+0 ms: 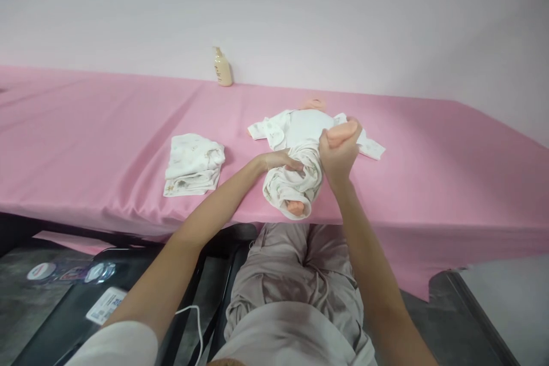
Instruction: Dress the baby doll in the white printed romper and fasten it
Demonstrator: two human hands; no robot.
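Observation:
A baby doll (306, 126) in a white printed suit lies on its back near the front edge of the pink-covered table (107, 143). My right hand (337, 154) is closed around one of the doll's bare legs (345, 131) and holds it raised. My left hand (283, 161) rests on the bunched white trousers (295, 183) that cover the other leg, fingers curled into the cloth. A bare doll foot (295, 207) pokes out of the trouser end at the table's edge.
A folded white printed garment (193, 164) lies to the left of the doll. A cream pump bottle (222, 67) stands at the back against the wall. My lap in beige trousers (291, 280) is below the table edge, with black cases on the floor.

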